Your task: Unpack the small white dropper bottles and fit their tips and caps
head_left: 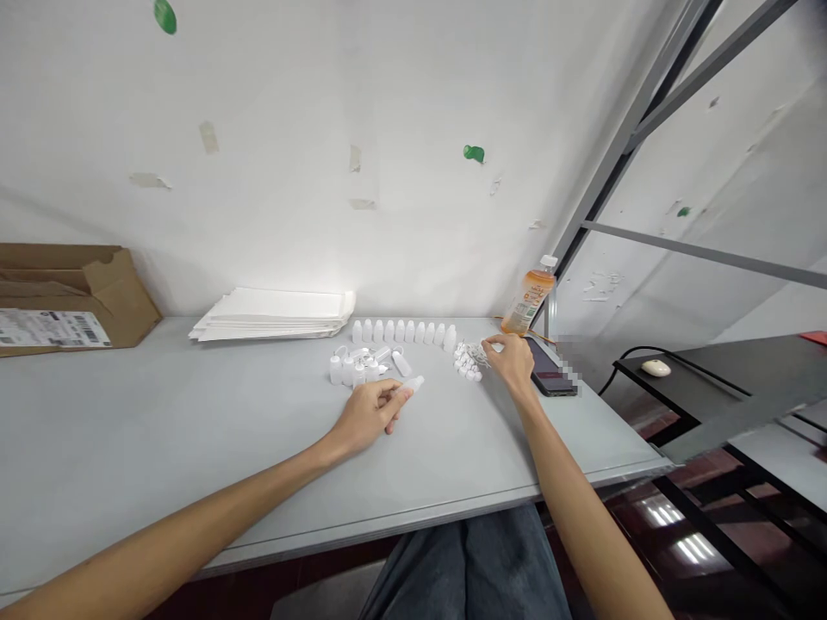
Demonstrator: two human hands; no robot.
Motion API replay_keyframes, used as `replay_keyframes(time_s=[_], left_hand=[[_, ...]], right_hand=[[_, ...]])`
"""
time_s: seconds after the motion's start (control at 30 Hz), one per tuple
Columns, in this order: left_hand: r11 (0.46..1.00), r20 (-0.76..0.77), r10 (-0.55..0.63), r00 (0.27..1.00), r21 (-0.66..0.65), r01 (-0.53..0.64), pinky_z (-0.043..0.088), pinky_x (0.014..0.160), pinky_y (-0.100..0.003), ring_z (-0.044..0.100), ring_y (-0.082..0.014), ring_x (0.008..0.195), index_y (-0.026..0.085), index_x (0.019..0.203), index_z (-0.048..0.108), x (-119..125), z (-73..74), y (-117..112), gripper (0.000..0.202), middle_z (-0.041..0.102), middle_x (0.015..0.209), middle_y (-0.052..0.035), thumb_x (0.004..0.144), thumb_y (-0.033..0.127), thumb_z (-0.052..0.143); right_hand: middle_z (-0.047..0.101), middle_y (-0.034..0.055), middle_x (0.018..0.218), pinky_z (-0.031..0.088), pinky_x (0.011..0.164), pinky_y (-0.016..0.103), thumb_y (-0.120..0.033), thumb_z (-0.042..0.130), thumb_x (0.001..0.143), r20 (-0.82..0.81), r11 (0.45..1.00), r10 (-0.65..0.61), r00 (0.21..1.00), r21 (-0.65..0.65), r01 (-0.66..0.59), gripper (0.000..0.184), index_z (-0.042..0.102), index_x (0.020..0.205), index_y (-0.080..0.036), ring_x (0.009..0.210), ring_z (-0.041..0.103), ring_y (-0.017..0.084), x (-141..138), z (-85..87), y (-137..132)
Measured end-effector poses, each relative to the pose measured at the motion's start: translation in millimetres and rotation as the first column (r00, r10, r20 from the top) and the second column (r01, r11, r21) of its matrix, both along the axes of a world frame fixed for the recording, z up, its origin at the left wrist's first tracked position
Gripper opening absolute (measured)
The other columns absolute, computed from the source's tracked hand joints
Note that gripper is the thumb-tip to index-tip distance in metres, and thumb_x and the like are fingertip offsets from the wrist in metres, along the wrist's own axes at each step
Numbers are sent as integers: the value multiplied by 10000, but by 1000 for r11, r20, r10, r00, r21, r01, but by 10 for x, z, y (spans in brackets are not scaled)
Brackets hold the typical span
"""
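My left hand (367, 417) is closed around a small white dropper bottle (414, 384), its narrow end pointing up and to the right. Over at the right, my right hand (510, 362) has its thumb and fingertips pinched together at the edge of a pile of small white caps and tips (466, 360); what is between them is too small to make out. Behind my left hand, several white bottles (336, 370) stand or lie in a loose cluster. A row of similar white bottles (401, 331) stands upright near the wall.
A stack of white sheets (271, 312) lies at the back left, with an opened cardboard box (129, 297) beyond it. An orange drink bottle (530, 297) leans by the metal frame, and a phone (549, 370) lies beside my right hand. The grey table's front edge (388, 527) is near my lap.
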State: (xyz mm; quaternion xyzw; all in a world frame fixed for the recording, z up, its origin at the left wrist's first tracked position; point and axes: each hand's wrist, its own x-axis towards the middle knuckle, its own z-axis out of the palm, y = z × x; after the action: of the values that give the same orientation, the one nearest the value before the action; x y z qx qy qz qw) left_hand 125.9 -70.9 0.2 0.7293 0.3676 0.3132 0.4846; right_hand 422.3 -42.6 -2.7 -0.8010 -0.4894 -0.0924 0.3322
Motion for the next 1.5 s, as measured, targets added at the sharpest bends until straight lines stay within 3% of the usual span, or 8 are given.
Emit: replay_keyframes(time_s=[0.2, 0.47, 0.6, 0.73, 1.1, 1.23, 1.4, 1.5], left_hand=[[1000, -21, -5, 1000, -2, 4, 419, 572, -263, 526, -127, 482, 185, 752, 585, -2, 12, -11, 425, 510, 521, 47, 862, 591, 524], [999, -28, 24, 999, 26, -23, 413, 567, -256, 545, -119, 473, 182, 914, 640, -11, 6, -20, 386, 544, 580, 44, 871, 552, 539], [999, -29, 27, 999, 33, -26, 411, 574, -265, 548, -116, 474, 185, 1023, 644, -18, -30, -4, 382, 582, 659, 26, 891, 520, 515], [998, -48, 34, 998, 48, -32, 412, 589, -277, 541, -125, 469, 178, 1112, 636, -15, -39, 6, 399, 595, 633, 21, 908, 489, 490], [996, -78, 64, 995, 61, -60, 454, 635, -289, 570, -125, 494, 148, 1257, 586, -4, -45, 3, 519, 670, 796, -19, 909, 516, 474], [997, -86, 54, 995, 66, -48, 463, 657, -294, 573, -121, 499, 163, 1294, 572, -6, -26, -10, 512, 687, 853, -25, 927, 494, 438], [996, -182, 38, 983, 83, -23, 461, 682, -305, 590, -136, 533, 177, 1256, 630, 13, -17, 9, 469, 706, 811, -13, 925, 447, 437], [994, -227, 46, 973, 106, -22, 454, 661, -298, 593, -140, 563, 186, 1222, 659, 23, -22, 22, 430, 725, 846, -16, 911, 399, 453]], right_hand=[[689, 130, 1042, 455, 835, 366, -308, 600, 779, -16, 998, 61, 998, 2, -61, 238, 778, 884, -191, 1010, 594, 283, 14, -56, 44], [683, 139, 1013, 496, 833, 401, -349, 544, 791, -175, 932, 170, 970, 349, -100, 305, 712, 941, -142, 924, 636, 262, -117, 104, -22], [673, 89, 951, 518, 588, 314, -443, 630, 767, -387, 813, 565, 729, 410, -412, 388, 648, 1042, -171, 701, 654, 193, -399, 240, -124], [659, 54, 844, 506, 516, 289, -474, 701, 753, -591, 647, 704, 394, 305, -699, 425, 652, 1041, -166, 601, 647, 168, -771, 277, -248], [675, 44, 711, 525, 573, 314, -468, 785, 704, -723, 582, 661, 198, 329, -743, 385, 726, 914, -151, 640, 649, 181, -1017, 219, -396], [660, 40, 676, 475, 527, 295, -507, 766, 703, -687, 617, 665, 292, 285, -733, 384, 731, 865, -161, 600, 604, 167, -927, 292, -367], [692, 65, 805, 424, 575, 288, -528, 666, 791, -280, 783, 622, 731, 195, -591, 355, 721, 811, -177, 646, 575, 162, -600, 489, -179], [678, 58, 899, 400, 631, 283, -405, 622, 856, 49, 867, 496, 867, 29, -498, 236, 734, 843, -198, 699, 583, 154, -468, 592, 6]])
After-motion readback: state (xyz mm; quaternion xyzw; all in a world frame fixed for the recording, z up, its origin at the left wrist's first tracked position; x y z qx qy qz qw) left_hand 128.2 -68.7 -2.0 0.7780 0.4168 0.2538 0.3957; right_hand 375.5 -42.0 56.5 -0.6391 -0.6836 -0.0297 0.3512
